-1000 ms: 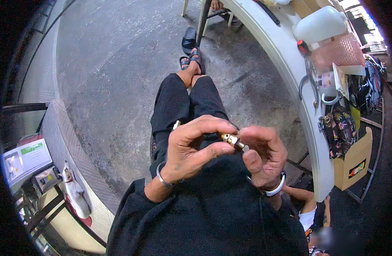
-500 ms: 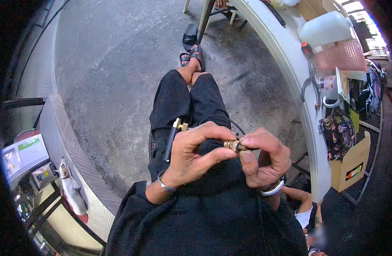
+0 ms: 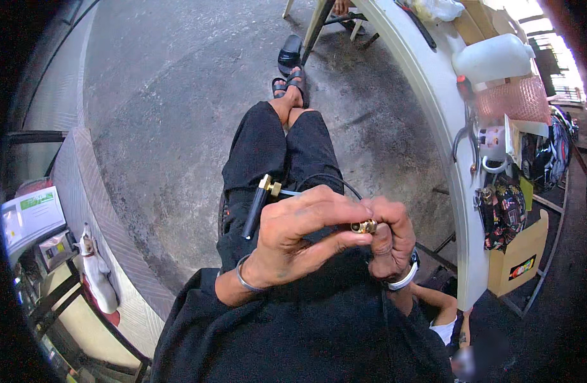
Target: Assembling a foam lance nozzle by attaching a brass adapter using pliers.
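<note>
Above my lap, my left hand (image 3: pixel 290 236) pinches a small brass fitting (image 3: pixel 367 226) between thumb and index finger. My right hand (image 3: pixel 394 239) is curled against the fitting's right end, thumb and bent index finger closed there; how much of it they grip is hidden. Beside my left wrist, over my thigh, is a black cylindrical piece (image 3: pixel 256 210) with a brass valve-like top (image 3: pixel 270 186). A thin pale blue tube (image 3: pixel 289 193) leads from that top behind my left fingers. A black hose (image 3: pixel 344 182) arcs behind both hands; its ends are hidden.
A long white table (image 3: pixel 427 76) curves along the right, bearing a white jug (image 3: pixel 495 59), bubble wrap (image 3: pixel 514 99) and a mug (image 3: pixel 491 143). A cardboard box (image 3: pixel 520 258) stands beside it. Another person's arm (image 3: pixel 440 303) shows at lower right. On the left ledge lies a white cat (image 3: pixel 100 274).
The right hand has shifted slightly left and closed in, covering more of the fitting. The fitting has turned and moved a little to the right with my left fingertips.
</note>
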`<action>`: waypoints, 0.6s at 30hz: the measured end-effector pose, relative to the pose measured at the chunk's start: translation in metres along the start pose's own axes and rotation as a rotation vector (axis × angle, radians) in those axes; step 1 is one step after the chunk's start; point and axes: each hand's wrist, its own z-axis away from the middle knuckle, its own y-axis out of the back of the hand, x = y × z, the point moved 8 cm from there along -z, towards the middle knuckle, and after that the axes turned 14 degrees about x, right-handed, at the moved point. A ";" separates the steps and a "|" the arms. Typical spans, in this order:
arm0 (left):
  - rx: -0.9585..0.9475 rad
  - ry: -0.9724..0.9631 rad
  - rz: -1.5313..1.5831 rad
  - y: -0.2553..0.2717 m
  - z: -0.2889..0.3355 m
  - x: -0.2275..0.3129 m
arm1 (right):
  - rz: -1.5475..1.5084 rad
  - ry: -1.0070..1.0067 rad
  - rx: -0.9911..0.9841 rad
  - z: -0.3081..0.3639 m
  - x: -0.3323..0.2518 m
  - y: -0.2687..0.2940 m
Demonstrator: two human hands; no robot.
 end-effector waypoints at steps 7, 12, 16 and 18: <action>0.025 0.044 -0.009 0.009 0.000 -0.018 | -0.035 -0.178 -0.015 0.003 0.019 -0.013; 0.028 0.143 0.018 0.007 0.000 -0.025 | -0.191 -0.364 -0.016 0.000 0.021 -0.011; 0.028 0.183 0.164 -0.002 0.001 -0.028 | 0.105 -0.241 0.139 -0.015 0.030 0.046; 0.049 0.251 0.188 0.001 0.006 -0.034 | 0.465 -0.208 0.250 -0.033 0.030 0.088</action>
